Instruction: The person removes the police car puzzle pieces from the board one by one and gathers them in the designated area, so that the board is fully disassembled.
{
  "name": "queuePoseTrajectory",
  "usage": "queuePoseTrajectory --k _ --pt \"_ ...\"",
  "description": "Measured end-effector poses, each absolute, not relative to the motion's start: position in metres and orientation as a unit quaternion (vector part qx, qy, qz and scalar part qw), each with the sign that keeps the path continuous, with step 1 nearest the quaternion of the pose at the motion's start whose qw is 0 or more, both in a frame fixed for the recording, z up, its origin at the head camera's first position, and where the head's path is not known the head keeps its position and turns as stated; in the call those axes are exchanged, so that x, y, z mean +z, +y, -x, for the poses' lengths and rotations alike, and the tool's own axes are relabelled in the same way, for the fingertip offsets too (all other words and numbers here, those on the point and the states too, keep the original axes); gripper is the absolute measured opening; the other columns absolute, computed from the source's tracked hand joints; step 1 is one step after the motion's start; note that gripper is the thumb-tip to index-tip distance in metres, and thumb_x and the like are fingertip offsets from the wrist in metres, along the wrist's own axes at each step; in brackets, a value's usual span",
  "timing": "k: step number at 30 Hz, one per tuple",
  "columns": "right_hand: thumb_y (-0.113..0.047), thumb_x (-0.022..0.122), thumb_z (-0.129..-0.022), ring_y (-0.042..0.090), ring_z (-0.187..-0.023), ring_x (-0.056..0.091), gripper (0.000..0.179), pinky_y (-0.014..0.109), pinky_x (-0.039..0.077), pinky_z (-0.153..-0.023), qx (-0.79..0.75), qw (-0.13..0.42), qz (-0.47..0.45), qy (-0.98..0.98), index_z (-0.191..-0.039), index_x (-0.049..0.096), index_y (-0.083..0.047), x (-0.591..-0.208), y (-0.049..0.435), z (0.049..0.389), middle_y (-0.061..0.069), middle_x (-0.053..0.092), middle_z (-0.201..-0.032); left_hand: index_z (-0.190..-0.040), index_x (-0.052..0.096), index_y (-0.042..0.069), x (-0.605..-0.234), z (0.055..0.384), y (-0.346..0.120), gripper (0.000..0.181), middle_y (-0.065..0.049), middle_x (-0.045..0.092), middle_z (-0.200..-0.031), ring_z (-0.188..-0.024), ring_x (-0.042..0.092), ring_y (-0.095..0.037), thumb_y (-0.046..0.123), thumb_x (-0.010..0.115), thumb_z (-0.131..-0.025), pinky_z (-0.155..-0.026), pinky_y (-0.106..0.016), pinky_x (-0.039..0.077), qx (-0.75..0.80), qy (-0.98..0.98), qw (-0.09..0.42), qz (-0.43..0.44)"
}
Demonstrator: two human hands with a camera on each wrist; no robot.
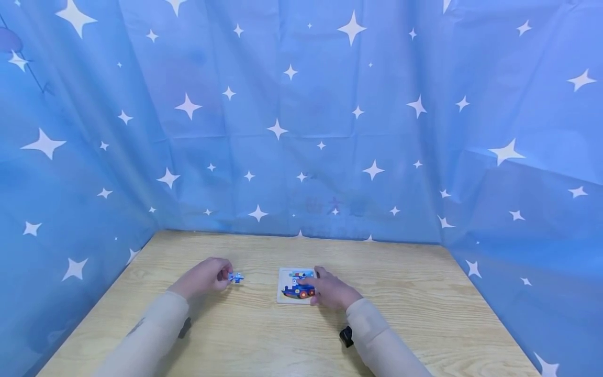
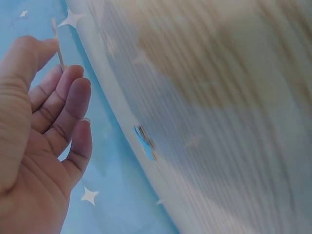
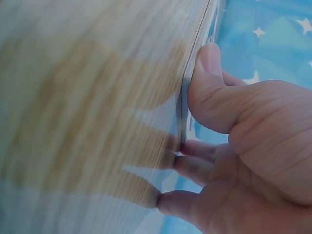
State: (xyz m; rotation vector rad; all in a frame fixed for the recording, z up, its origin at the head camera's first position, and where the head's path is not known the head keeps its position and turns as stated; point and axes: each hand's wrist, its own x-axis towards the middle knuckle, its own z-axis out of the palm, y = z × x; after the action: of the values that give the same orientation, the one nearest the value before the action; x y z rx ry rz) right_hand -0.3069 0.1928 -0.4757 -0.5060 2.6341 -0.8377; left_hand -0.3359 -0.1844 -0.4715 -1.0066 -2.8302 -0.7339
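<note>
A thin jigsaw piece (image 2: 60, 51) is pinched between the thumb and fingers of my left hand (image 1: 209, 275); in the left wrist view I see it edge-on. Close to that hand, another blue jigsaw piece (image 2: 145, 143) lies on the table. My right hand (image 1: 333, 291) rests over the right side of a square puzzle board (image 1: 286, 300) with a blue vehicle picture and orange wheels. One finger reaches across the picture. In the right wrist view the thumb (image 3: 208, 73) lies along the board's edge, and other fingertips touch the tabletop. The hand covers the board's right part.
The light wood table (image 1: 264, 340) ends at a blue curtain (image 1: 320, 173) with white stars, which hangs behind it and at both sides. Dark wrist cameras show below the sleeves, one a black block (image 1: 346, 336) under the right wrist.
</note>
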Motion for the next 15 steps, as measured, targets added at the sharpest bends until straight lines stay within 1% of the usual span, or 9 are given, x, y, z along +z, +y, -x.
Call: queuePoseTrajectory --k 4,12,15 --pt "-0.015 0.068 -0.096 0.051 -0.146 0.023 0.057 0.068 0.027 -0.112 -0.269 0.161 0.191 0.930 -0.148 0.053 -0.031 -0.477 0.193 0.307 0.025 0.015 -0.165 -0.090 0.066 0.005 -0.472 0.332 -0.194 0.017 0.003 0.062 -0.079 -0.072 0.057 -0.008 -0.003 0.072 -0.076 -0.068 -0.027 0.053 -0.232 -0.916 0.031 0.326" --pt "-0.020 0.068 -0.095 0.051 -0.146 0.023 0.057 0.066 0.029 -0.111 -0.248 0.159 0.197 0.935 -0.149 0.052 -0.030 -0.476 0.192 0.307 0.025 0.015 -0.164 -0.093 0.067 0.004 -0.477 0.325 -0.216 0.018 0.006 0.062 -0.081 -0.074 0.058 -0.007 -0.001 0.076 -0.078 -0.068 -0.027 0.054 -0.249 -0.920 0.024 0.301" --pt "-0.022 0.068 -0.095 0.050 -0.146 0.024 0.057 0.066 0.029 -0.111 -0.238 0.156 0.198 0.938 -0.149 0.053 -0.030 -0.476 0.193 0.307 0.025 0.016 -0.164 -0.095 0.067 0.003 -0.479 0.325 -0.223 0.019 0.006 0.064 -0.081 -0.074 0.059 -0.007 0.000 0.077 -0.078 -0.069 -0.027 0.055 -0.248 -0.922 0.029 0.296"
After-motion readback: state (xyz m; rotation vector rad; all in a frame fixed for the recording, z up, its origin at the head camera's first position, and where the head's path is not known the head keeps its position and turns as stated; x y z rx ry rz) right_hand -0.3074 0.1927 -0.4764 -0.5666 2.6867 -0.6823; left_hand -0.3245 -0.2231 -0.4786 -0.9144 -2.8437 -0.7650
